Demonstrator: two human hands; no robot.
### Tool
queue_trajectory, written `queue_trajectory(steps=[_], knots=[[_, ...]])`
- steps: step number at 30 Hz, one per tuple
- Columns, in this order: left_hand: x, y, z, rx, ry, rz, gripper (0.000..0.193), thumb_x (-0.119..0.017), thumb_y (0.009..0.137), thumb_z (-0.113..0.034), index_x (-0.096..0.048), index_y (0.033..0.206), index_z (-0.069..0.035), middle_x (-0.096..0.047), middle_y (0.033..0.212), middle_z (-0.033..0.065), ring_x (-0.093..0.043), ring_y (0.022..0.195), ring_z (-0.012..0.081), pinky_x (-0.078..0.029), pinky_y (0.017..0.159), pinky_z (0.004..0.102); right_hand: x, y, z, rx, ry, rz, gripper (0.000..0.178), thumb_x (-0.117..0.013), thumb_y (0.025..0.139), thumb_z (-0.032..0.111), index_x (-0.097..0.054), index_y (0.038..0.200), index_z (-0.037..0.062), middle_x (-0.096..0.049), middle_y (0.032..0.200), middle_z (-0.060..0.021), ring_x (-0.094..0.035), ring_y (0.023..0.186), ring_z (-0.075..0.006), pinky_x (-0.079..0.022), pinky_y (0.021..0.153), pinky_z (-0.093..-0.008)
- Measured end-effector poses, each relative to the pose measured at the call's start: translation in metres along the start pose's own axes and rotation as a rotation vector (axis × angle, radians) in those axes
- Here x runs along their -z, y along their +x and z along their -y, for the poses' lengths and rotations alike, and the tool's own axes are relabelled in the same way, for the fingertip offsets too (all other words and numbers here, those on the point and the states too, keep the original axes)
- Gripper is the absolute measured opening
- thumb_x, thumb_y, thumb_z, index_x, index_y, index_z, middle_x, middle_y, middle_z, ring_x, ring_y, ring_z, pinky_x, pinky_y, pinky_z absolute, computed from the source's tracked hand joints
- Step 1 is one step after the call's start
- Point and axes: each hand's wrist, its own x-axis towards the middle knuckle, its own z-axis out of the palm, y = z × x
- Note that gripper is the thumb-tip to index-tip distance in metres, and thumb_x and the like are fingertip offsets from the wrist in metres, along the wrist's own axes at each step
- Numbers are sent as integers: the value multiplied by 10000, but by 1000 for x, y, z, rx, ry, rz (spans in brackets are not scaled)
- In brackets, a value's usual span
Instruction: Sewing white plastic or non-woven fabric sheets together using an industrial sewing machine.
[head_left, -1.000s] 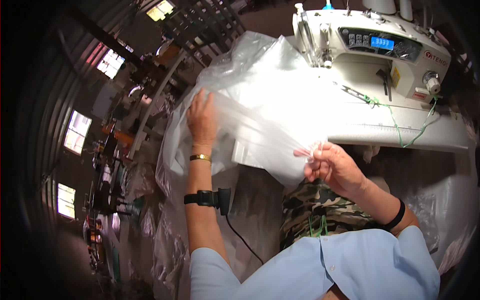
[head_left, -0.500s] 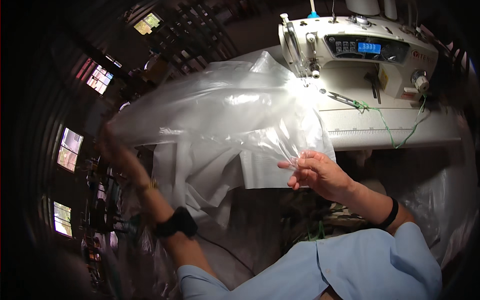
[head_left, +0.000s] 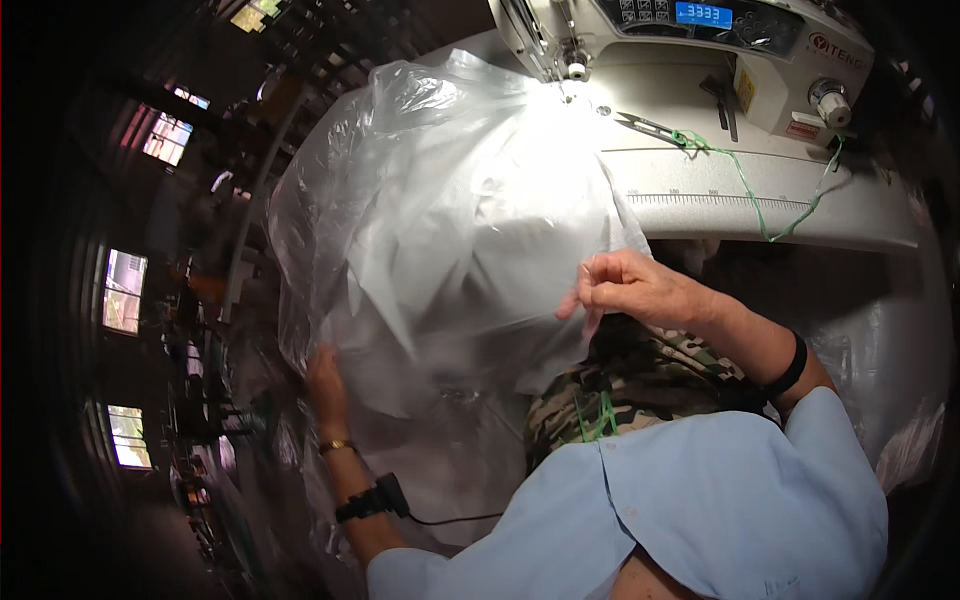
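Clear plastic sheeting (head_left: 330,215) lies over a whitish sheet (head_left: 450,250), and both run up under the needle area of a white sewing machine (head_left: 655,60). My right hand (head_left: 640,290) pinches the near right edge of the plastic between thumb and forefinger, the other fingers curled loosely below. At the sheeting's lower left edge is my left hand (head_left: 328,385), touching it. Its fingers are blurred and partly hidden by the plastic, so their grip does not show. Strong lamplight washes out the material by the needle.
Dark-handled thread snips (head_left: 650,128) tied to a green cord (head_left: 745,185) lie on the machine bed. A ruler strip (head_left: 700,197) runs along the bed's front edge. Camouflage cloth (head_left: 570,405) covers my lap. A black cable (head_left: 455,521) leads from my left wrist band.
My left hand has swung in from the far left toward my body, and the stretched plastic now billows loosely. My right hand keeps its pinch. The whole view has shifted a little.
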Motion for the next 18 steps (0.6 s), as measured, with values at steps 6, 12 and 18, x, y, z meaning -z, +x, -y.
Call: queue_trajectory(steps=[6,12,18], knots=[[98,62,-111,-170,294,8,322,-510,863,43,-639,1157,23,-624,1227,195,-607,1097,361,-470,957,449,10,-6,8,-22,-75,-33,222,-539,977,195,-565,844,20,-653,982,-107,-627,1002,-158,-527,838,-291],[113,88,-292,-655,-504,64,465,-698,819,-53,-582,1266,-5,-639,1221,154,-653,1041,293,-545,841,375,3,-11,24,-54,-86,-60,226,-500,1010,234,-567,958,25,-699,999,-121,-671,900,-160,-529,840,-299],[69,99,-326,-356,-875,205,307,-781,795,-96,-662,1066,-9,-643,811,73,-595,667,148,-495,626,273,7,-14,34,-1,-123,-45,241,-486,1036,252,-571,969,37,-690,953,-100,-658,831,-138,-525,822,-281]])
